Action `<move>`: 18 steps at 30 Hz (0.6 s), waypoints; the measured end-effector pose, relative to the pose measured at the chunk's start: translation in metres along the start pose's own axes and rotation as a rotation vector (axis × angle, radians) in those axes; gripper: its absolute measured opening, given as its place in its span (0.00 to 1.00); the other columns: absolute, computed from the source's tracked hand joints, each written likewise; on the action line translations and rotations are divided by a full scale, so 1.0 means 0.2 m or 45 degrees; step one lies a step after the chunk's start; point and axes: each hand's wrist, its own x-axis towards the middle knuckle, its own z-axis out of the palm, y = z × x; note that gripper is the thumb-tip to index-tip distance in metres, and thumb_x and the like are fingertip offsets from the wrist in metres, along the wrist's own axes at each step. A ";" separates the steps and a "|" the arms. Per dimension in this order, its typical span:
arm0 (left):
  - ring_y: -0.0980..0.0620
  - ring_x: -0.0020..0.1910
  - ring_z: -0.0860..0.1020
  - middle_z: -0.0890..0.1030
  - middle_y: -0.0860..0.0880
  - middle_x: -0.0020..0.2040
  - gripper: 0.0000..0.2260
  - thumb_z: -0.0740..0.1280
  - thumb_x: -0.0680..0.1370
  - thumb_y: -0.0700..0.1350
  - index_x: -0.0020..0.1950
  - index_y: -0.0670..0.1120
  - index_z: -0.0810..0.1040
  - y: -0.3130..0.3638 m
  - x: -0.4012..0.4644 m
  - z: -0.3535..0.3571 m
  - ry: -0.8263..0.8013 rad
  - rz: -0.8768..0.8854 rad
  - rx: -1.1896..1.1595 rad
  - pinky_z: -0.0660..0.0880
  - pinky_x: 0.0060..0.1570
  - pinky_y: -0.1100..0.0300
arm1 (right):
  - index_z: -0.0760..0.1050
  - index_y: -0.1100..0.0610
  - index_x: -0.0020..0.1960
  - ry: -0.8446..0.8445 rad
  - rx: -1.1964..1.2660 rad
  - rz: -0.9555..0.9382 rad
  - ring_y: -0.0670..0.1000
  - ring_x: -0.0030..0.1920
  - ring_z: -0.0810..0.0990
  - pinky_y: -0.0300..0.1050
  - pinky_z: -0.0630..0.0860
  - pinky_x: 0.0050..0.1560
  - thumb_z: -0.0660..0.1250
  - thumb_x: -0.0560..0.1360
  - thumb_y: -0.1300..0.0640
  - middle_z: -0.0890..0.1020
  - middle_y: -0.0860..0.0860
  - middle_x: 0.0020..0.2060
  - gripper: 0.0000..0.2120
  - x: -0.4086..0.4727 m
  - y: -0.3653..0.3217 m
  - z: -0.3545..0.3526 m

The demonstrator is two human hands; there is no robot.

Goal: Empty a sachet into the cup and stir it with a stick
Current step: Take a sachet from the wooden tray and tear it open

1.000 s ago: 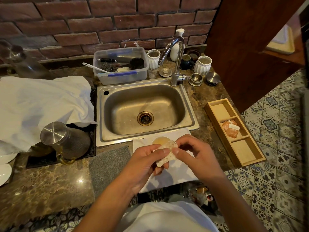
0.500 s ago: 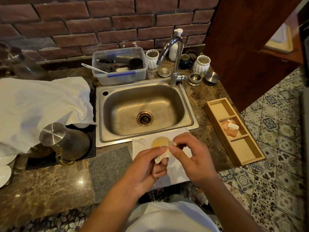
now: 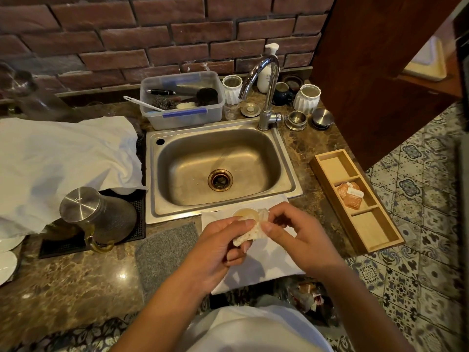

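- The left hand (image 3: 215, 246) pinches the lower part of a pale sachet (image 3: 250, 231) between thumb and curled fingers.
- The right hand (image 3: 299, 236) pinches the sachet's upper end, thumb against forefinger.
- The sachet sits just in front of and partly over the cup (image 3: 245, 214), which holds yellowish liquid.
- The cup stands on a white napkin (image 3: 266, 265) at the front edge of the sink (image 3: 291, 191).
- A wooden tray (image 3: 375, 237) on the right holds orange sachets (image 3: 350, 195).

Single view only, from head height, facing forward and steeply down onto the counter (image 3: 76, 283). Close over both hands at lower centre, sink (image 3: 218, 168) just beyond them, brick wall (image 3: 152, 34) along the top. Wide-angle, with edges bowed.
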 end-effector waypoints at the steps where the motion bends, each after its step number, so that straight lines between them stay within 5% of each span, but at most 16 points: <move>1: 0.59 0.19 0.62 0.74 0.47 0.27 0.05 0.73 0.76 0.44 0.41 0.44 0.83 0.01 0.00 -0.01 -0.011 -0.001 0.050 0.59 0.20 0.67 | 0.78 0.53 0.49 -0.086 0.040 0.037 0.48 0.42 0.79 0.40 0.76 0.44 0.70 0.79 0.55 0.81 0.47 0.40 0.02 0.01 -0.01 -0.02; 6: 0.59 0.19 0.60 0.72 0.50 0.25 0.05 0.74 0.76 0.47 0.45 0.46 0.85 0.02 -0.01 -0.02 0.012 0.009 0.204 0.54 0.22 0.65 | 0.79 0.52 0.50 -0.343 -0.070 0.082 0.48 0.42 0.82 0.49 0.80 0.46 0.69 0.80 0.54 0.83 0.49 0.40 0.03 0.02 -0.05 -0.07; 14: 0.59 0.19 0.60 0.70 0.50 0.25 0.11 0.73 0.77 0.50 0.47 0.42 0.83 -0.01 -0.04 -0.01 -0.035 -0.010 0.225 0.57 0.20 0.68 | 0.80 0.53 0.48 -0.200 -0.001 0.008 0.48 0.40 0.81 0.41 0.77 0.42 0.69 0.78 0.55 0.83 0.48 0.37 0.02 0.00 -0.07 -0.06; 18: 0.58 0.20 0.63 0.79 0.46 0.30 0.11 0.75 0.74 0.50 0.47 0.43 0.84 -0.01 -0.04 -0.01 -0.037 0.033 0.265 0.62 0.22 0.68 | 0.78 0.50 0.45 -0.168 -0.129 -0.006 0.46 0.36 0.77 0.41 0.74 0.38 0.69 0.77 0.52 0.79 0.45 0.34 0.03 -0.02 -0.08 -0.07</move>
